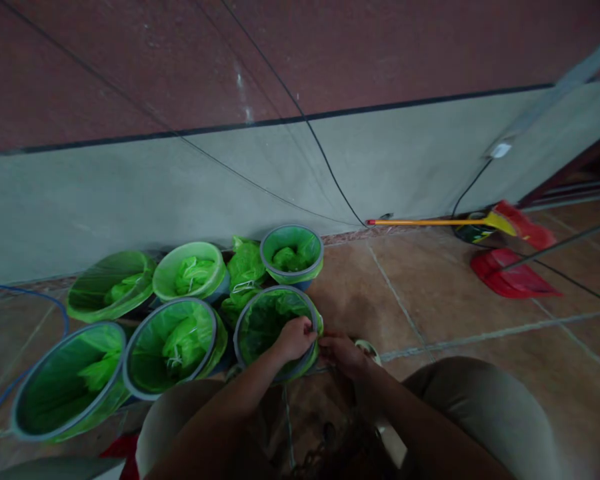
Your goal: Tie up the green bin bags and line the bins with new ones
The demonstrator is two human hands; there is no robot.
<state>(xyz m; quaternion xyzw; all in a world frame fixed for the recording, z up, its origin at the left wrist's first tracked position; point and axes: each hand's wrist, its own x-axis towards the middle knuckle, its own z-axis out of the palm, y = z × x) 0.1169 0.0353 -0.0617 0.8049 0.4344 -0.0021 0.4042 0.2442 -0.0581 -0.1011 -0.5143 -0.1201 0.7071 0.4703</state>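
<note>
My left hand [296, 338] reaches over the nearest trash bin [240, 333], its fingers closed on the green bin liner [273, 317] at the right side of the grey rim. Just outside that rim, my right hand [344, 353] has its fingers pinched at the liner's folded-over edge; the fingertips are dim. This bin stands upright between my knees and the other bins. Behind it is another lined bin [293, 268] with a bunched green bag inside. A tied green bag [246, 263] lies between bins, against the nearest one's left side.
Several more green-lined bins [170, 390] stand to the left, with bunched bags inside. A broom [420, 223] and a red dustpan [510, 273] lie on the tiled floor at right. Black cables [325, 157] hang along the wall, and a blue hose [63, 307] runs at far left.
</note>
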